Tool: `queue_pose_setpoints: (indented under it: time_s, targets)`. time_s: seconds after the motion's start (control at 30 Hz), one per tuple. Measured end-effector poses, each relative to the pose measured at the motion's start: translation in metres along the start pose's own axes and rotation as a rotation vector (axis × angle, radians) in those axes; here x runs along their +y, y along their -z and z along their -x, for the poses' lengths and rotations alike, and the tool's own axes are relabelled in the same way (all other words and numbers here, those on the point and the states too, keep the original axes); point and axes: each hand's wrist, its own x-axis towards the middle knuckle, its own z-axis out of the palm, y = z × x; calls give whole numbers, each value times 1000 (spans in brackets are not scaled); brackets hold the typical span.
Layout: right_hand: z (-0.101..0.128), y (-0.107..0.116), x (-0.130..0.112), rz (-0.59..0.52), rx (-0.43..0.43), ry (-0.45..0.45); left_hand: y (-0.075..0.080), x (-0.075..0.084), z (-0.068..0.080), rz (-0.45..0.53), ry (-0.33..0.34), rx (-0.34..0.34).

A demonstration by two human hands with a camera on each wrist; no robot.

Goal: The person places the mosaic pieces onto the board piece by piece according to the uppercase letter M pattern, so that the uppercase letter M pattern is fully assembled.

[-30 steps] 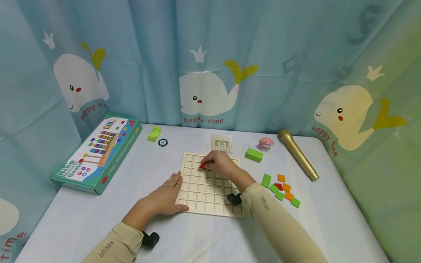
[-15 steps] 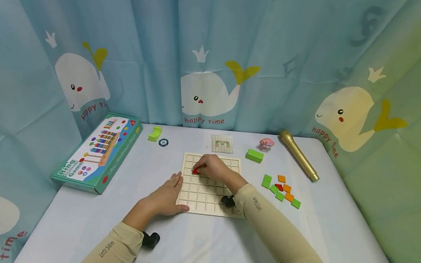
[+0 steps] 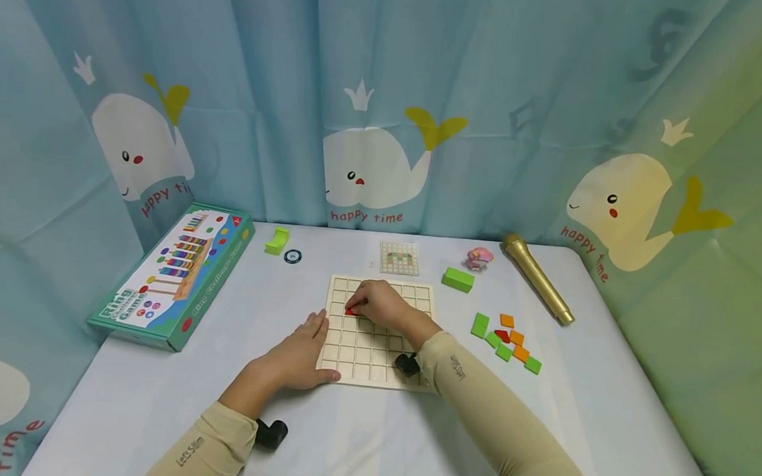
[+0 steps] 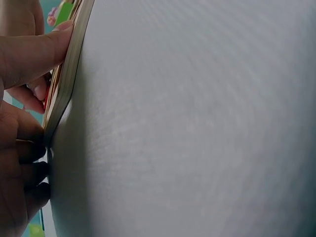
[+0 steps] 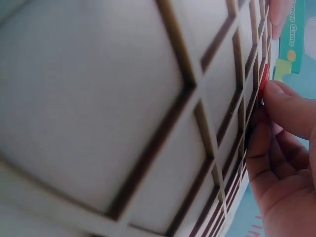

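A pale wooden grid board [image 3: 374, 354] lies flat in the middle of the table. My right hand [image 3: 377, 305] rests over its upper left part and pinches a small red tile [image 3: 351, 311] down onto a cell; the same red tile [image 5: 263, 80] shows edge-on at my fingertips [image 5: 284, 101] in the right wrist view. My left hand [image 3: 302, 350] lies flat on the table with straight fingers against the board's left edge [image 4: 64, 84]. The cells under my right hand are hidden.
Loose green, orange and red tiles [image 3: 508, 340] lie right of the board. Behind it are a small pattern card [image 3: 399, 258], a green block [image 3: 458, 279], a pink toy [image 3: 479, 257] and a gold microphone [image 3: 537, 278]. A game box [image 3: 172, 276] sits at the left.
My right hand has carried the red tile leftward and a little down across the board to a cell near the left side. The left hand has stayed in place.
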Motion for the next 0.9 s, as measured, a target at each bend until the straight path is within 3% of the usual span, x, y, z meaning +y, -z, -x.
queue_pose_setpoints:
  time_s: [0.2, 0.47, 0.9]
  targets:
    - [7, 4, 5, -59, 5, -43, 0, 0, -2, -14, 3, -2]
    - [33, 25, 17, -136, 26, -93, 1, 1, -2, -7, 19, 5]
    - [91, 71, 73, -78, 137, -247, -1, 1, -1, -4, 18, 7]
